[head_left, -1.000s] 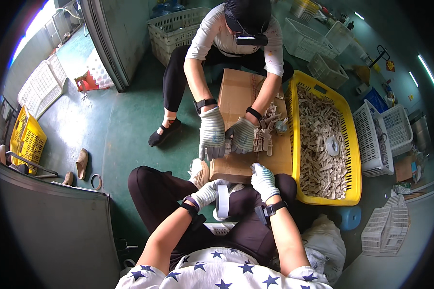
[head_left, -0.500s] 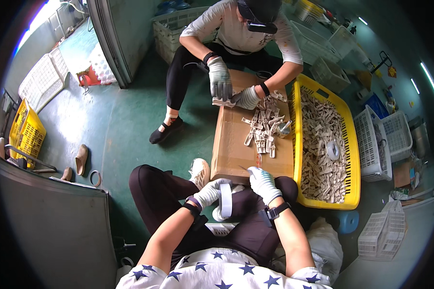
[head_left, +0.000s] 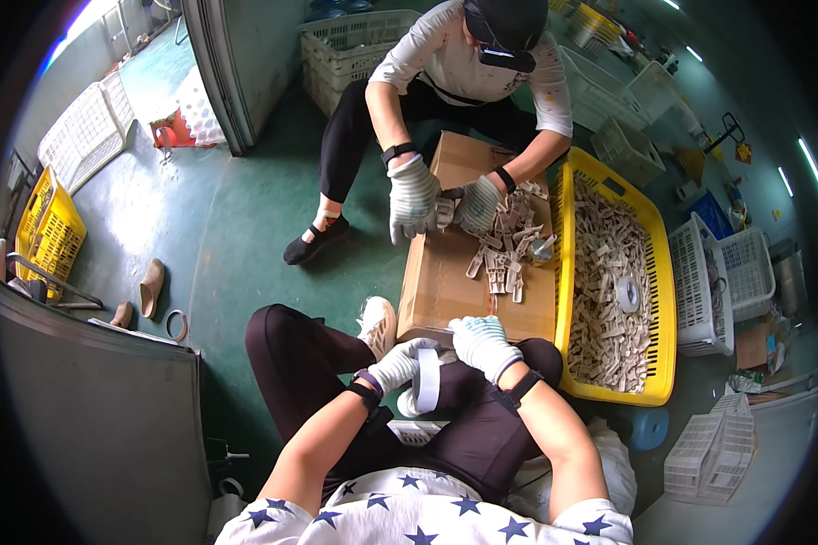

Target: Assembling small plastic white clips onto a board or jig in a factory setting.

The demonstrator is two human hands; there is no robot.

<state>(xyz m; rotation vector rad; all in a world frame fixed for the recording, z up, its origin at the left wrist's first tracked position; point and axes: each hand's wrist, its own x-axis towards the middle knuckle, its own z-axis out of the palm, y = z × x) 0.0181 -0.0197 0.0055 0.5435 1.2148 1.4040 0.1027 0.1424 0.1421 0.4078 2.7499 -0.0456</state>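
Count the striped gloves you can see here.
4: on the wearer's left hand, the wearer's right hand, the co-worker's right hand and the co-worker's left hand. Others may be hidden.

Open way over the box's near left [head_left: 432, 295]
Clips [head_left: 498, 271] obstruct its middle right, a co-worker's hands [head_left: 414, 202] the far left; the crate [head_left: 565, 272] flanks the right.

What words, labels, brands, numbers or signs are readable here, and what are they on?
No text can be read.
Red-and-yellow patch, upper right: too small and blurred to tell whether it bears writing.
Cardboard box: no legible lettering.
White roll in the left hand: none legible.
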